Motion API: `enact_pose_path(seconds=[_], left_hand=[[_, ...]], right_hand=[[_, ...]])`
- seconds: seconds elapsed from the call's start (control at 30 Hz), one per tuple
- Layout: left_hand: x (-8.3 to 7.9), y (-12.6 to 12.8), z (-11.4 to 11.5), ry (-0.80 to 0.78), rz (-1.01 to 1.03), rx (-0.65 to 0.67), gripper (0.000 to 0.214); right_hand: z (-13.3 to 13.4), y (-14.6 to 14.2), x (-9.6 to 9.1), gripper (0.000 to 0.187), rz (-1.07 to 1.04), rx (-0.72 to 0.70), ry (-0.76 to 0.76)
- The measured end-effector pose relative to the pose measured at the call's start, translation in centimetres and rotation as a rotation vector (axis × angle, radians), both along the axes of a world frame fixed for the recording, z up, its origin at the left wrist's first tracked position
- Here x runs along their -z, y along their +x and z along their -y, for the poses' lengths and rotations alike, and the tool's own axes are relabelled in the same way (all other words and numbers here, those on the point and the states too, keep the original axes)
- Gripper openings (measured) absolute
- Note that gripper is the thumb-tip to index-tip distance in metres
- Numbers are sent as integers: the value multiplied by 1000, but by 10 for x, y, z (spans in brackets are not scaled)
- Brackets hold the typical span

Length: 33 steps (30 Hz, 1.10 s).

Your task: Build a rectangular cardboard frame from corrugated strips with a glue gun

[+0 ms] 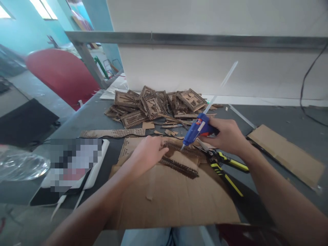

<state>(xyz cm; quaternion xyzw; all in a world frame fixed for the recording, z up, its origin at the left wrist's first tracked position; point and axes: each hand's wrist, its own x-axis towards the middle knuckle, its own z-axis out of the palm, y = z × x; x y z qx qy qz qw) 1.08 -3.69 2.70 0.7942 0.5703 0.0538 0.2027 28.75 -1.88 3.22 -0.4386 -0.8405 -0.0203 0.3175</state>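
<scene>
My right hand (225,135) is wrapped round a blue hot glue gun (196,129), its nozzle pointing down and left. A long clear glue stick (228,77) sticks out of its back end. Under the nozzle lies a small cardboard piece (180,162) edged with corrugated strips. My left hand (151,150) grips the left end of that piece, fingers bent over its edge. Both rest above a large cardboard sheet (176,201). Pliers with yellow and black handles (225,167) lie beside the piece, below my right hand.
Several cardboard frames (153,106) are heaped at the back with scraps. A phone (74,164) and a white device (97,164) lie left, near a plastic bottle (23,164). A cardboard panel (284,153) lies right. A black cord crosses behind my left hand.
</scene>
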Motion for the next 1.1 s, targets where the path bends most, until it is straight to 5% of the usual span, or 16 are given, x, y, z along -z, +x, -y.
enact_pose_path(seconds=[0.2, 0.43, 0.6, 1.1], left_hand=[[-8, -23, 17, 29, 70, -87, 17], [-8, -35, 5, 112, 72, 337, 33], [5, -40, 5, 102, 70, 431, 29], [4, -20, 95, 265, 187, 622, 7]], right_hand=[[11, 5, 31, 23, -98, 113, 149], [12, 10, 48, 22, -122, 194, 244], [11, 13, 48, 29, -170, 249, 255], [13, 6, 47, 38, -204, 347, 138]])
